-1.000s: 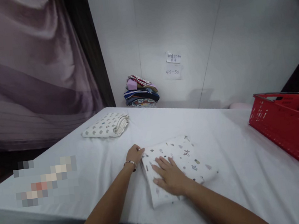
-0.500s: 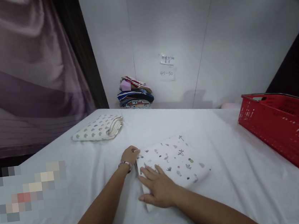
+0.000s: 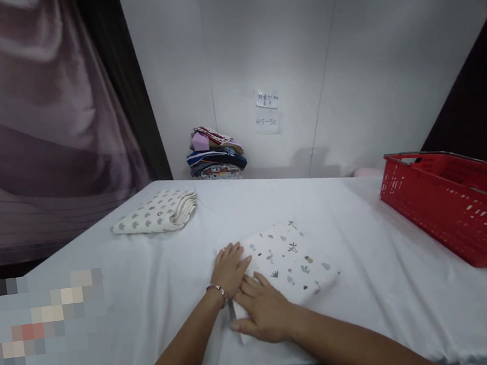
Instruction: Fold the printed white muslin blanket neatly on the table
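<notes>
A folded white cloth printed with small palms, birds and pineapples lies on the white-covered table in front of me. My left hand, with a bracelet at the wrist, rests flat on the cloth's left edge. Beside it, my right hand lies spread on the near left part of the same cloth, its fingertips close to or touching the left hand. Neither hand grips anything. Farther back on the left, another folded cloth with a grey leaf-like print lies by itself.
A red plastic basket with metal handles stands at the table's right. Beyond the far edge is a stack of folded fabrics against the wall. A pink-mauve curtain hangs at the left. The white tablecloth has creases.
My left hand has let go of the cloth's far left corner and now lies flat on its left edge, nearer my right hand. The right hand stays on the cloth. The view shifted slightly.
</notes>
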Demonstrator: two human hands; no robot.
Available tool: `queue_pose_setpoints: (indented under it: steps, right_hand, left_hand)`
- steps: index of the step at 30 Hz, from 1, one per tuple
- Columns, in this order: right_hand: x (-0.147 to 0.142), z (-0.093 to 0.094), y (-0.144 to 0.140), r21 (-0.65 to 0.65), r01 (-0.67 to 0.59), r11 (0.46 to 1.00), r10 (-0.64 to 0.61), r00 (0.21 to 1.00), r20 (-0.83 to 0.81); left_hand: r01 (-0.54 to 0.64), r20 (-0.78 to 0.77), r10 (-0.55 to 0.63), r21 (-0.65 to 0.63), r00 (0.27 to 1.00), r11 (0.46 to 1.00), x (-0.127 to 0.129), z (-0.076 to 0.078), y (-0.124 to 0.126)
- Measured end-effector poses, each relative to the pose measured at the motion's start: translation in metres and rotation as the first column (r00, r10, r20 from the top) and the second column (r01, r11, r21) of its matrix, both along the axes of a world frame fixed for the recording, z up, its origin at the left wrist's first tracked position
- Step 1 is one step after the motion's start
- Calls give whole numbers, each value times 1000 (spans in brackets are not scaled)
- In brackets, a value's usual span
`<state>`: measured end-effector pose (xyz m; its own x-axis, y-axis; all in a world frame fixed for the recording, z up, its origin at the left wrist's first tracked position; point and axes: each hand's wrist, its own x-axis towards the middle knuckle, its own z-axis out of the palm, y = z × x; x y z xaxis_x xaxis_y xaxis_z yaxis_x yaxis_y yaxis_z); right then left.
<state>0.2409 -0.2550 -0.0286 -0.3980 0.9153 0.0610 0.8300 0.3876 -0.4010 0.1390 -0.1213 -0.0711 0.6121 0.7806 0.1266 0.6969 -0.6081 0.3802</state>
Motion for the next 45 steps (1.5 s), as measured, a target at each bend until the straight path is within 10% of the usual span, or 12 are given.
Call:
queue_pose_setpoints:
  steps: [12,22,35,45]
  right_hand:
    - [90,-8,-63,-102,251,963,-239,964,114]
    - [153,-17,-16,-90,571,816,-561,820,110]
    - [173,-55,-42,-132,683,718,-677,643,-359]
    - [159,-56,-69,94,770,631,-745,635,-203]
  left_hand:
    - [41,-61,-36,87,997,995,-1,-8,2]
    - [35,-94,-26,97,995,995,0,-11,5]
    - [-6,-57,9,48,998,999,3,-2,4]
    - [-224,-64,219,-87,974,971,2,14,42]
